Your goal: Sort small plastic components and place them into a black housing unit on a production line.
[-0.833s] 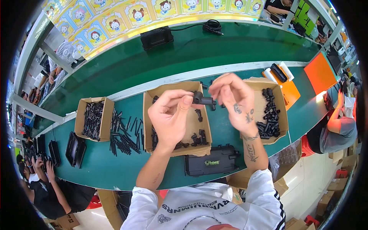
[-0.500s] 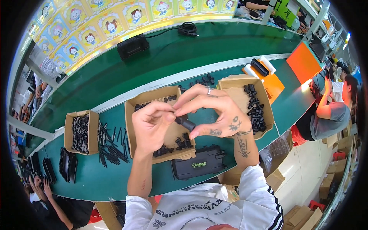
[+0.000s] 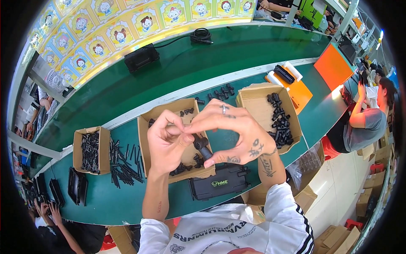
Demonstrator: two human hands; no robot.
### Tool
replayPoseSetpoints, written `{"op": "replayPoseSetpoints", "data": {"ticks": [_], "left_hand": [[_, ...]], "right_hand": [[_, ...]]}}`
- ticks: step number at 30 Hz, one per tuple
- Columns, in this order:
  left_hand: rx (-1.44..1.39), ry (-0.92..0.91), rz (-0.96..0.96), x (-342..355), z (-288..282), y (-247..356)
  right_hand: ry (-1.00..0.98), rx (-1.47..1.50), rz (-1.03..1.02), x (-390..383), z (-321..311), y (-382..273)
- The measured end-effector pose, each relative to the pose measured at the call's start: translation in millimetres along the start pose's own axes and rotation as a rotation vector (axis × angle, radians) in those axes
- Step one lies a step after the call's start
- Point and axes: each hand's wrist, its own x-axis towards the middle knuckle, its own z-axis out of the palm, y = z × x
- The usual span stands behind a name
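Both of my hands meet over the middle cardboard box (image 3: 146,127) on the green table. My left hand (image 3: 165,142) pinches the upper end of a small black plastic part (image 3: 202,146). My right hand (image 3: 234,133), with a ring on one finger, curls over the part and grips its lower end between thumb and fingers. Several loose black parts (image 3: 182,168) lie in the box beneath my hands. A flat black case (image 3: 218,184) lies on the table just in front of the box, below my right hand.
Another box of black parts (image 3: 281,122) stands at the right, and a smaller box of thin black rods (image 3: 89,150) at the left with rods (image 3: 122,163) scattered beside it. Orange trays (image 3: 296,86) sit farther right. A seated person (image 3: 363,120) is at the right edge.
My hands have closed together around the black part and come nearer the camera. The view has shifted slightly, so the boxes sit more to the right.
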Motion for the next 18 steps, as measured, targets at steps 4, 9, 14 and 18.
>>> {"op": "replayPoseSetpoints", "data": {"ticks": [4,9,14,18], "left_hand": [[-0.053,0.062,0.039,-4.1,13.7,-3.7],[0.151,0.101,0.266,-4.2,27.4,-16.0],[0.356,0.234,0.400,-2.4,27.1,-31.3],[0.546,0.238,0.437,-2.5,17.9,-35.9]], "right_hand": [[0.128,0.278,0.210,-1.2,6.3,-0.7],[0.300,0.595,0.264,-1.6,14.9,12.8],[0.358,0.821,0.347,-0.3,32.7,23.4],[0.337,0.867,0.429,-1.4,37.0,29.0]]}}
